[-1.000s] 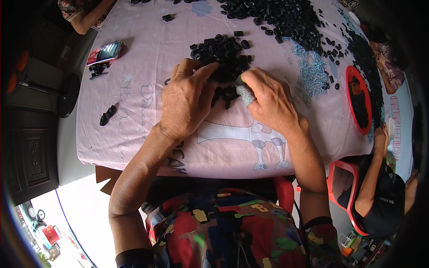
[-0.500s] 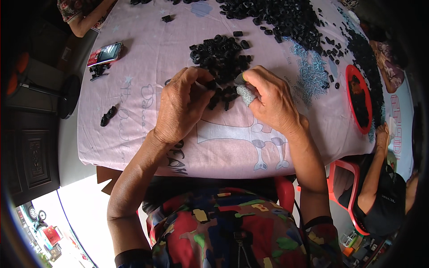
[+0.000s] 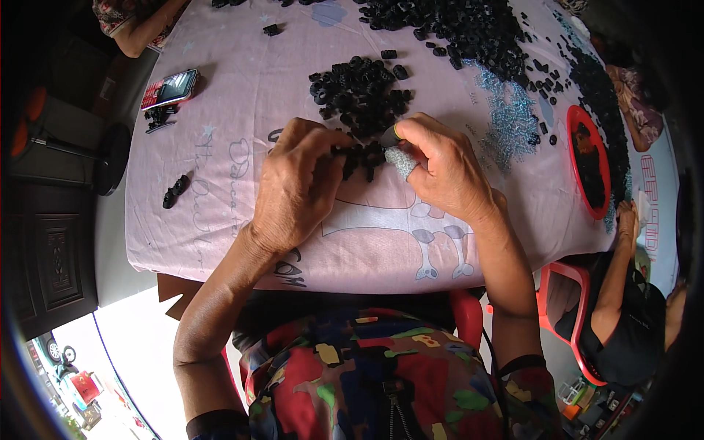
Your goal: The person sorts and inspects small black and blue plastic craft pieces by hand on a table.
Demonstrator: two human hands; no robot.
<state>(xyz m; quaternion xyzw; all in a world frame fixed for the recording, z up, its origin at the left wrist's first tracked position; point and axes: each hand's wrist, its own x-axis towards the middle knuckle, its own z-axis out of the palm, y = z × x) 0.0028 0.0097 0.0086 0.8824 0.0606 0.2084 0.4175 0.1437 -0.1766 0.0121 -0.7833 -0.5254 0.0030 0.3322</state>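
Observation:
Over the pink printed tablecloth (image 3: 220, 220), my left hand (image 3: 290, 187) is closed, its fingertips pinched at a small group of black plastic pieces (image 3: 361, 163). Facing it, my right hand (image 3: 447, 169) is also closed, with a dark cover on one finger and a grey wrap on another. The fingertips of both hands are a short gap apart, with black pieces showing between and under them. What each pinch holds is too dark and small to make out. Just beyond my fingers lies a pile of small black ribbed pieces (image 3: 356, 84).
A large black heap (image 3: 462, 29) lies at the back, beside scattered small pale-blue parts (image 3: 510, 114). A red-rimmed dish (image 3: 574, 158) stands at the right. At the left are a red phone (image 3: 172, 88) and some black pieces (image 3: 176, 191). Other people sit at the left and right edges.
My left hand has turned and dropped slightly toward me, its fingertips now lower over the black pieces. My right fingertips have shifted slightly left.

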